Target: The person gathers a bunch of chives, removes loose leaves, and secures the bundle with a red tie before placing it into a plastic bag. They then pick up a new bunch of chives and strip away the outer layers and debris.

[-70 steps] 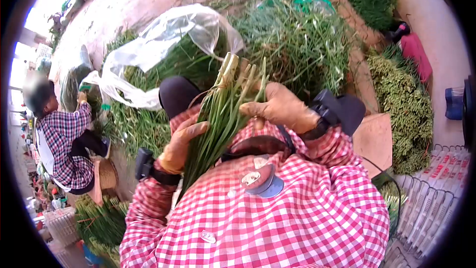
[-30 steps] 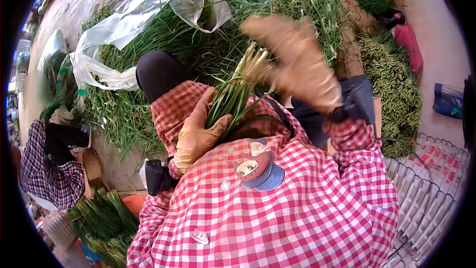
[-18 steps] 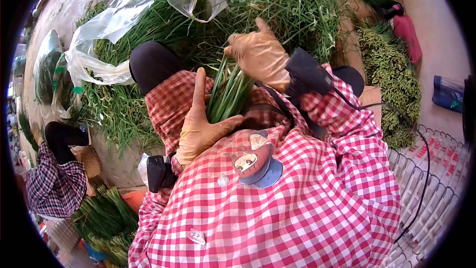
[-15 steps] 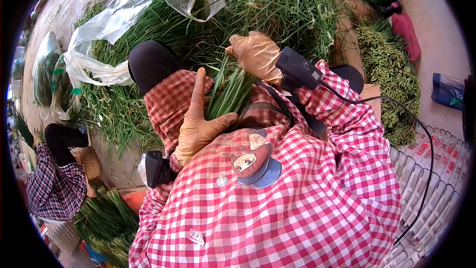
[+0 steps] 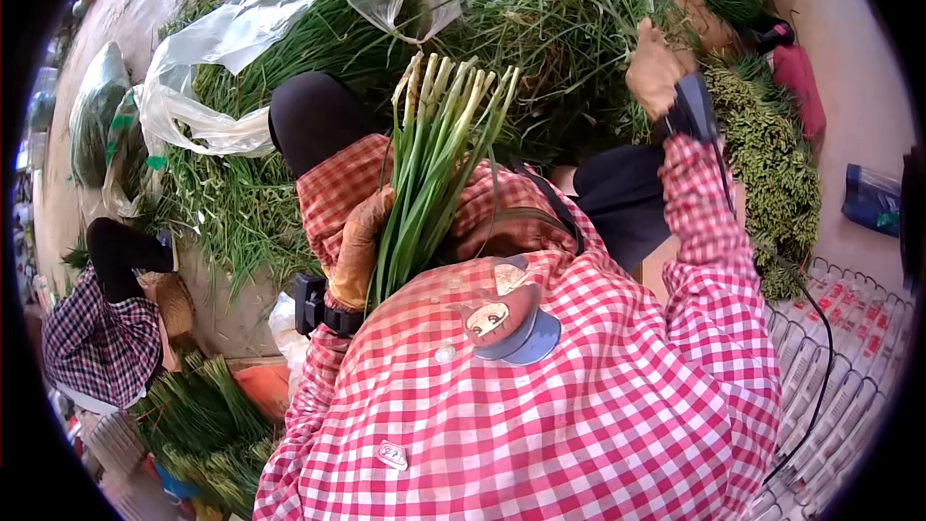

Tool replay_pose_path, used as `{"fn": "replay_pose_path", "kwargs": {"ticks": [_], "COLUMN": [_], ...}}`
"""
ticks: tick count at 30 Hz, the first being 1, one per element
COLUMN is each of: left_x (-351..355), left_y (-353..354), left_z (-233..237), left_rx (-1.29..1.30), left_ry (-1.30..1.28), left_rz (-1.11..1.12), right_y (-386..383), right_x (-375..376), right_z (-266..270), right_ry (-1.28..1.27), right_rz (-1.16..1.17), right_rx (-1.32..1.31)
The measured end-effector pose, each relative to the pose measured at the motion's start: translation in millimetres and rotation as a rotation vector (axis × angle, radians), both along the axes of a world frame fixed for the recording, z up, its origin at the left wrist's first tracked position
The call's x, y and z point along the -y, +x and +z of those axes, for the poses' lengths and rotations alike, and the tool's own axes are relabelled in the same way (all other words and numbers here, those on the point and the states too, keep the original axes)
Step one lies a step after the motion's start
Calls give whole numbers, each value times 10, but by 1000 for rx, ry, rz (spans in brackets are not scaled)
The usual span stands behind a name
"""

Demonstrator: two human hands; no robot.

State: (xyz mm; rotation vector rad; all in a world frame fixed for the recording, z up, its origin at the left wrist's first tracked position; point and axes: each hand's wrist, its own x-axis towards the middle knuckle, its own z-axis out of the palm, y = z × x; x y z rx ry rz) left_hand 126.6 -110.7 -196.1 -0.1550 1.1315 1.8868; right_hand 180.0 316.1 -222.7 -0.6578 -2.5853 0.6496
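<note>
A bunch of garlic chives [image 5: 429, 174] stands upright in front of my chest, pale stem ends pointing away from me and green leaves toward me. My left hand [image 5: 362, 246], in a tan glove, is closed around its left side; most of those fingers are hidden behind the leaves. Out to the upper right, my gloved right hand [image 5: 658, 72] is apart from the bunch, over the edge of a pile of loose green leaves [image 5: 540, 19]. One of its fingers or the thumb points away from me. The other fingers are blurred and partly hidden.
A clear plastic bag [image 5: 217, 39] lies over more greens at the upper left. Tied green stalks [image 5: 772, 164] are stacked on the right. A black cable [image 5: 825, 347] runs from my right wrist. Another person in a checked shirt [image 5: 101, 338] sits at the left.
My right hand has left the bunch and swung out to the upper right. The bunch now shows its pale stem ends, with my left hand wrapped round it instead of spread beside it.
</note>
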Motion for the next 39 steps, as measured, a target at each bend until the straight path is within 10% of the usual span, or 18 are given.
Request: {"fn": "replay_pose_path", "kwargs": {"ticks": [4,10,15,17,20,22,27,33,36,39], "left_x": [-53,-64,61,58,18,-49,-75,-41,-50,-115], "left_y": [28,82,104,107,79,88,89,39,26,55], "left_z": [169,186,-10,2,61,184,254,103,73,233], "left_rx": [-178,-164,-170,-124,-75,-96,-142,-248,-320,-262], "left_ry": [-63,-49,-73,-62,-17,38,-41,-140,-112,-111], "left_rz": [88,159,194,184,171,159,114,121,74,80], "right_y": [184,219,123,-7,-9,70,-45,-127,-255,-259], "right_x": [1236,1798,1045,488,817,1198,1618,1110,1129,1537], "right_z": [970,875,636,805,1227,1446,991,1344,1376,1600], "right_ry": [-1177,-1432,-538,60,-341,-1123,-1527,-989,-528,92], "right_rz": [87,294,356,23,-81,241,205,84,418,527], "right_rx": [101,236,-238,131,-53,182,144,-185,-548,186]}}
